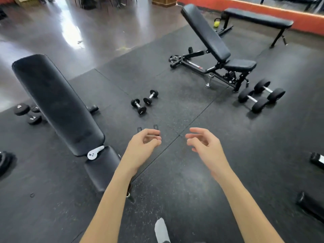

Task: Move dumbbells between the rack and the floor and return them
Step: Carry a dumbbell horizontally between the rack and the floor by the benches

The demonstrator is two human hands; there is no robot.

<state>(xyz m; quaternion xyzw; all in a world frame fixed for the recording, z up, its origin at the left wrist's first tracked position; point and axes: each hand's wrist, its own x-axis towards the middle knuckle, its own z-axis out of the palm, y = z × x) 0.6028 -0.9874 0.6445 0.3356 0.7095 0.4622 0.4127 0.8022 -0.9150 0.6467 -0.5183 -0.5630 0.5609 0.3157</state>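
Two small black dumbbells with chrome handles lie side by side on the black rubber floor ahead of me, one point(138, 106) to the left and the other point(150, 97) to the right. My left hand point(142, 149) and my right hand point(204, 144) hover above the floor a short way in front of them. Both hands hold nothing and their fingers are loosely curled and apart. A pair of larger black dumbbells, one point(253, 100) nearer and one point(269, 90) behind it, rests at the right by a bench. No rack is in view.
A black incline bench point(57, 106) stands at my left with a white controller point(94, 152) on it and more dumbbells point(28, 113) behind it. Another adjustable bench point(212, 42) and a flat bench point(257, 18) stand at the back right. My grey-socked foot point(162, 231) is at the bottom.
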